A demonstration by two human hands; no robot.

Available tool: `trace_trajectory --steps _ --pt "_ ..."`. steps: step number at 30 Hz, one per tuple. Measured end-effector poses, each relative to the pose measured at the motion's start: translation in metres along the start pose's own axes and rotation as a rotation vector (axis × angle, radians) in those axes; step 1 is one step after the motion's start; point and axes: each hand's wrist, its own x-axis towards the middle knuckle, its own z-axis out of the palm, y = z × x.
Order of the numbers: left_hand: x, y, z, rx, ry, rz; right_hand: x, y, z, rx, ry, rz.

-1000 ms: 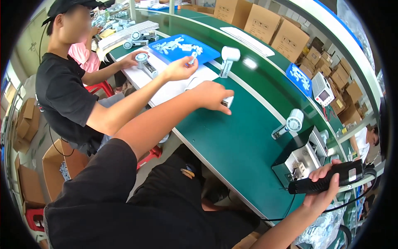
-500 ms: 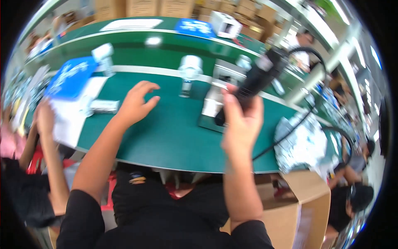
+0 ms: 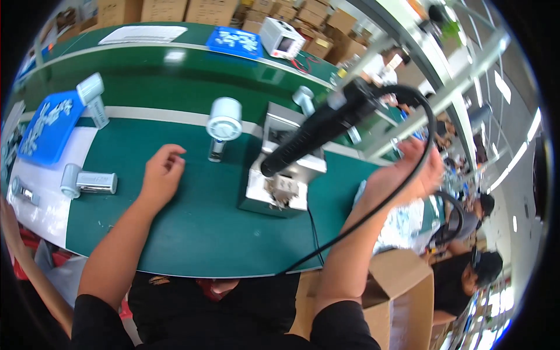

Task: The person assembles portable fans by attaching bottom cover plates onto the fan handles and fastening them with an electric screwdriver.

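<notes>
My left hand (image 3: 162,178) is just above the green bench, fingers loosely bent with nothing in them. My right hand (image 3: 415,169) is raised on the right with fingers spread, behind a black cable and holding nothing. A black cylindrical corded tool (image 3: 321,128) hangs tilted over a metal fixture (image 3: 256,195). A small pale block (image 3: 286,188) sits in the fixture, below the tool's lower end. Between my left hand and the fixture is a pale device with a round head (image 3: 224,118) and a shiny handle.
Similar round-headed devices lie left, one by the blue tray (image 3: 52,131) and another on white paper (image 3: 49,219). Bagged parts (image 3: 402,224) and an open cardboard box (image 3: 402,274) are at right. On the back shelf are a second blue tray (image 3: 234,42) and a white instrument (image 3: 281,38).
My right hand has let go of the black tool and moved right, opening. The tool now hangs over the fixture. My left hand's fingers have curled in. The whole view has shifted.
</notes>
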Motion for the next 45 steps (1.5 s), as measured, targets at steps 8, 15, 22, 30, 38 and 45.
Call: trace_trajectory --steps 8,15,22,30,38,45 --pt "0.011 0.009 -0.002 0.06 0.049 -0.028 -0.032 0.29 -0.017 -0.286 -1.44 0.567" --pt "0.003 0.011 -0.012 0.05 0.017 -0.078 -0.059 0.355 -0.006 -0.813 -1.429 0.38" --pt "0.003 0.002 -0.007 0.026 0.037 -0.006 -0.005 0.183 0.012 -1.174 -1.263 -0.137" --pt "-0.034 0.087 -0.002 -0.441 0.116 0.267 0.109 -0.104 -0.061 -1.136 -1.491 0.268" --pt "-0.162 0.229 0.06 -0.255 -1.035 0.274 0.026 -0.209 -0.082 -0.156 -1.757 0.209" --pt "-0.163 0.175 0.029 -0.459 -0.647 -0.012 0.114 -0.061 -0.174 -1.294 -0.997 0.205"
